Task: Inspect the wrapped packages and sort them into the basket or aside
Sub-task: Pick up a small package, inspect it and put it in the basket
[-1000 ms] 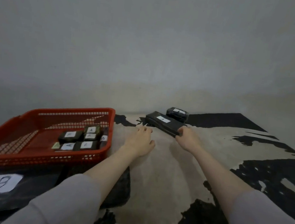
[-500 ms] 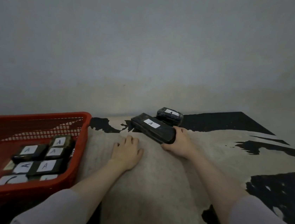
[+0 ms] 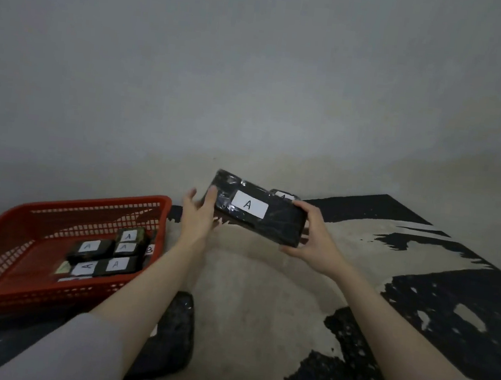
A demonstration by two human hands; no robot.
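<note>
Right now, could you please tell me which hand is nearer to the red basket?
Left. The left hand holds the near end of the black package, just beside the red basket corner. The right hand grips the far end, farther away.

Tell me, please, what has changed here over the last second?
The right hand has lifted the long package labelled A off the surface, and the left hand has risen to hold its other end. The red basket and its packages are unchanged.
</note>
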